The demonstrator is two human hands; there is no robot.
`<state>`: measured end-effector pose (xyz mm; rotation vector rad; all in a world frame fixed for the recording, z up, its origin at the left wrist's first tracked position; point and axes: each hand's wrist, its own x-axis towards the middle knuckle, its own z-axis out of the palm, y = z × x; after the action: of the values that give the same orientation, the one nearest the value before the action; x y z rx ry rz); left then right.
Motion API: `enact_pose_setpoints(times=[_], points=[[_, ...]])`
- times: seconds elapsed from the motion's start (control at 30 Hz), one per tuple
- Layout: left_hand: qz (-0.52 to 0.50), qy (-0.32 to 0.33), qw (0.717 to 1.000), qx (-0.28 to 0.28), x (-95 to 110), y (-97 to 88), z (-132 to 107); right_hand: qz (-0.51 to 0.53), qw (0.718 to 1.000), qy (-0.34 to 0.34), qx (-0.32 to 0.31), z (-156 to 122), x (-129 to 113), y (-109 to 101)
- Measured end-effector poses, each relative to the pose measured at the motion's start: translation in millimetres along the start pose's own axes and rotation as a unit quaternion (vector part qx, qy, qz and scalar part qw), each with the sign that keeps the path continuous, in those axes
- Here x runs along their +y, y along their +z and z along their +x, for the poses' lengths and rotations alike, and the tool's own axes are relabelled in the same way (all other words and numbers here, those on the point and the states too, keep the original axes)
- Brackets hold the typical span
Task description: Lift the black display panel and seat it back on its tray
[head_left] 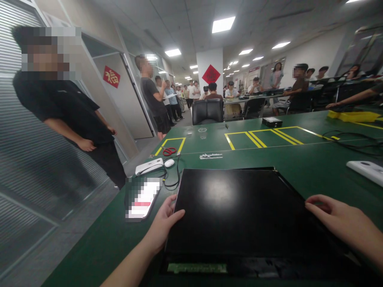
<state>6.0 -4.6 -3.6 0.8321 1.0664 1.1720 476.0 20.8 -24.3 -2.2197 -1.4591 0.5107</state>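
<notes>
A black LCD panel [236,215] lies face up in front of me, over a black frame whose rim [287,183] shows along the far right corner. A green circuit strip [197,268] shows along its near edge. With the thumb on top and fingers around the side, my left hand [167,223] grips the panel's left edge. At the right edge, my right hand [332,211] is pinched closed, thumb and forefinger meeting at the rim. Whether those fingers hold the panel or the frame under it, I cannot tell.
Left of the panel lie a phone [145,199], a white power bank [149,166], a white mouse [169,163], a black cable [178,175] and red scissors [169,151]. A plastic cup [202,133] stands farther back. People stand at left; others sit behind.
</notes>
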Motion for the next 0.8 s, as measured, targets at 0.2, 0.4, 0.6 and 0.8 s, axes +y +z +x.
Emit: enact_pose_setpoints(times=[0.2, 0.4, 0.6, 0.8], points=[[0.003, 0.008, 1.000, 0.010, 0, 0.3, 1, 0.006, 1.000, 0.005, 0.001, 2, 1, 1], [0.209, 0.115, 0.970, 0.051, 2, -12.6, 8, 0.012, 1.000, -0.015, 0.021, 6, 7, 3], [0.315, 0.150, 0.933, 0.089, -6, -29.6, 18, 0.005, 0.999, -0.021, 0.025, 8, 11, 6], [0.379, 0.153, 0.908, 0.095, -8, -28.4, 17, 0.006, 0.999, -0.022, 0.023, 11, 14, 6]])
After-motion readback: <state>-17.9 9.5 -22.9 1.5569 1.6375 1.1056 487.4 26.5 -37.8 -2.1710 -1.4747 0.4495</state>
